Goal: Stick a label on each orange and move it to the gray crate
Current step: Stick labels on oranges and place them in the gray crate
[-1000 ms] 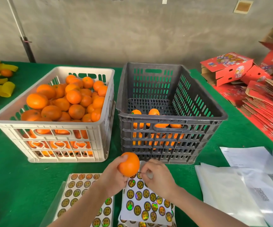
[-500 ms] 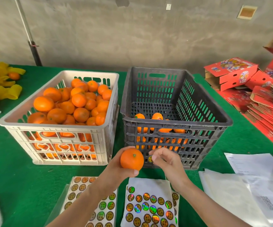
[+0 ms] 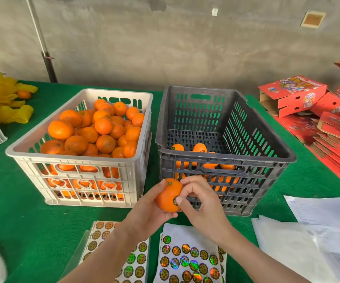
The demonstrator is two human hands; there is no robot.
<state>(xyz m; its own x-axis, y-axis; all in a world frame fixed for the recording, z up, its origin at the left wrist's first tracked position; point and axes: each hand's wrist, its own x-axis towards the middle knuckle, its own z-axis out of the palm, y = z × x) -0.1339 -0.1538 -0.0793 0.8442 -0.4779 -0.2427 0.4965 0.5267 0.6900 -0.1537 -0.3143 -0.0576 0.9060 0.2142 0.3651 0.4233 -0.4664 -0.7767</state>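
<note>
surface [image 3: 22, 211]: green cloth under and all round the fingers; carries both crates and the sheets.
gray crate [image 3: 252, 160]: just beyond the right-hand fingers; a few oranges low inside, lots of room.
white crate [image 3: 73, 157]: beyond and left of the left-hand fingers; heaped with oranges.
label sheets [image 3: 187, 260]: flat below both wrists, nearer the person than the fingers; many stickers left.
left hand [image 3: 146, 213]: fingers wrapped round the orange from the left and below, holding it off the surface.
right hand [image 3: 201, 209]: thumb on the label, forefinger tip on the orange's top, other fingers curled.
orange [image 3: 168, 196]: between both sets of fingers, stem up, in front of the gray crate's near wall, not yet in it.
label [image 3: 175, 201]: on the orange's right flank, half under the thumb. Sticking looks nearly done. Best to roll the thumb centre-to-edge so the rim seats on the curved peel; the left grip should brace, not squeeze. Check for lifted edges before the move.
</note>
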